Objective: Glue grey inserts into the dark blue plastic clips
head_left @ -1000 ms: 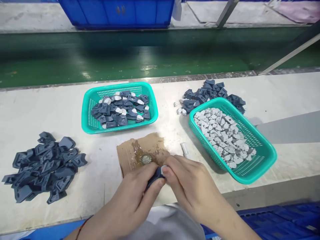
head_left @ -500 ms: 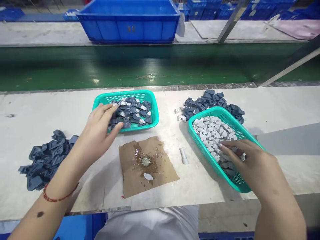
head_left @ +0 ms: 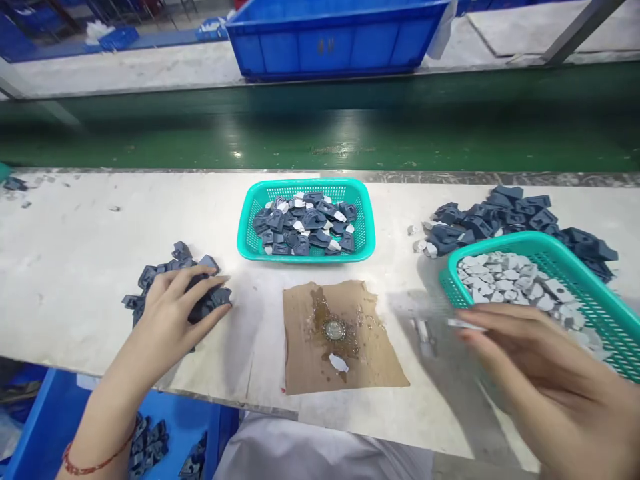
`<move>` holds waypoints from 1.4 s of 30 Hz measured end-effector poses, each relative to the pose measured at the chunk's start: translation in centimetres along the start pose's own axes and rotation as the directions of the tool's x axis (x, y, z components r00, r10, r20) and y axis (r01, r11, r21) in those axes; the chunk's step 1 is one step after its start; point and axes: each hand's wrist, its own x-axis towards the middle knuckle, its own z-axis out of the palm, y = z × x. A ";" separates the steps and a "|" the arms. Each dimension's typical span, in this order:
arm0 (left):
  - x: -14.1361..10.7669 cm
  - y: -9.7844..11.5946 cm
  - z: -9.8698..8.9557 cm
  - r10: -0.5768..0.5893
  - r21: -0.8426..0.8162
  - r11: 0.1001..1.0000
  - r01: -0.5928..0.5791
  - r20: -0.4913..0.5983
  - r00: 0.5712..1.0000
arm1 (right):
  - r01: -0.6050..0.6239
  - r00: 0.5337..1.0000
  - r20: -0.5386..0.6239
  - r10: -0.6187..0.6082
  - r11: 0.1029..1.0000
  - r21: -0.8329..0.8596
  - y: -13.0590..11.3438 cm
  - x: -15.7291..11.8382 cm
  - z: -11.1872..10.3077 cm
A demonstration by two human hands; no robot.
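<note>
My left hand point(head_left: 173, 310) reaches over a pile of dark blue-grey plastic parts point(head_left: 145, 280) on the left of the table. Its fingers are spread, with some parts showing between thumb and fingertips. My right hand point(head_left: 530, 360) pinches a small white plastic piece point(head_left: 466, 325) in front of the right green basket point(head_left: 595, 267), which holds many similar white pieces. Between the hands lies a brown cardboard sheet point(head_left: 305, 360), with wet smears around a small round metallic-looking disc point(head_left: 335, 329). Another white piece point(head_left: 339, 363) rests below the disc.
A second green basket point(head_left: 370, 227) holds dark parts with white pieces on them. Behind the right basket is another dark pile point(head_left: 500, 213). A blurred whitish stick-like item point(head_left: 423, 333) lies near my right hand. Beyond runs a green belt point(head_left: 280, 150), then a large blue crate point(head_left: 335, 50).
My left hand has moved from the far green basket to the left pile. My right hand has come out of its basket with a white piece. The view has turned left.
</note>
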 end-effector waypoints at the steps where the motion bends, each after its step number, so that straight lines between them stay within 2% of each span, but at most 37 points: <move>1: 0.0 0.1 0.2 0.014 -0.020 1.000 -0.014 0.003 1.000 | 0.013 0.998 0.057 -0.014 1.000 0.018 -1.0 0.1 1.0; 3: 0.1 0.2 0.3 0.040 -0.062 0.997 -0.040 0.000 0.999 | 0.000 0.988 0.154 -0.012 0.997 0.079 -2.2 0.3 2.8; 6: 0.2 0.1 0.4 0.061 -0.117 0.991 -0.067 -0.050 0.997 | -0.031 0.975 0.223 -0.010 0.983 0.178 -2.7 0.1 4.7; 12: -0.6 0.7 1.4 0.093 -0.175 0.977 -0.124 -0.177 0.980 | -0.017 0.947 0.317 -0.055 0.976 0.218 -2.9 -0.6 6.6; 15: -1.1 2.2 1.5 -0.001 -0.282 0.957 -0.070 -0.244 0.970 | 0.010 0.927 0.363 -0.095 0.973 0.229 -3.0 -1.0 7.1; 17: -1.3 3.8 1.2 -0.159 -0.464 0.886 0.013 -0.276 0.948 | 0.042 0.916 0.378 -0.131 0.971 0.237 -3.1 -1.2 7.3; 19: -1.3 5.7 0.9 -0.347 -0.691 0.714 0.112 -0.211 0.914 | 0.079 0.918 0.362 -0.162 0.969 0.235 -3.3 -1.3 7.5; 21: -1.1 7.3 0.8 -0.475 -0.839 0.497 0.221 -0.050 0.879 | 0.121 0.921 0.337 -0.196 0.966 0.230 -3.5 -1.3 7.7; 23: -0.7 8.2 1.2 -0.514 -0.894 0.321 0.311 0.111 0.850 | 0.173 0.913 0.329 -0.240 0.960 0.218 -3.6 -1.3 7.8; 24: -0.6 8.4 1.6 -0.508 -0.900 0.271 0.342 0.168 0.845 | 0.202 0.905 0.334 -0.265 0.956 0.211 -3.7 -1.3 7.9; 28: -0.6 8.5 3.3 -0.417 -0.912 0.178 0.370 0.271 0.868 | 0.263 0.879 0.360 -0.313 0.947 0.183 -3.8 -1.2 8.0; 31: -0.9 8.7 4.2 -0.336 -0.928 0.123 0.351 0.293 0.895 | 0.273 0.880 0.356 -0.315 0.948 0.163 -3.8 -1.1 7.9; 34: -1.1 9.3 4.3 -0.300 -0.935 0.069 0.347 0.312 0.901 | 0.289 0.869 0.372 -0.327 0.945 0.155 -3.8 -1.2 7.8; 36: -1.1 9.9 4.1 -0.295 -0.934 -0.001 0.357 0.341 0.893 | 0.289 0.869 0.372 -0.327 0.945 0.154 -3.7 -1.3 7.8; 39: -1.0 10.8 3.5 -0.276 -0.892 -0.126 0.433 0.451 0.849 | 0.283 0.872 0.371 -0.318 0.948 0.148 -3.6 -1.5 7.8; 42: -0.9 11.4 3.1 -0.252 -0.854 -0.176 0.490 0.520 0.816 | 0.281 0.873 0.372 -0.316 0.948 0.147 -3.7 -1.5 7.7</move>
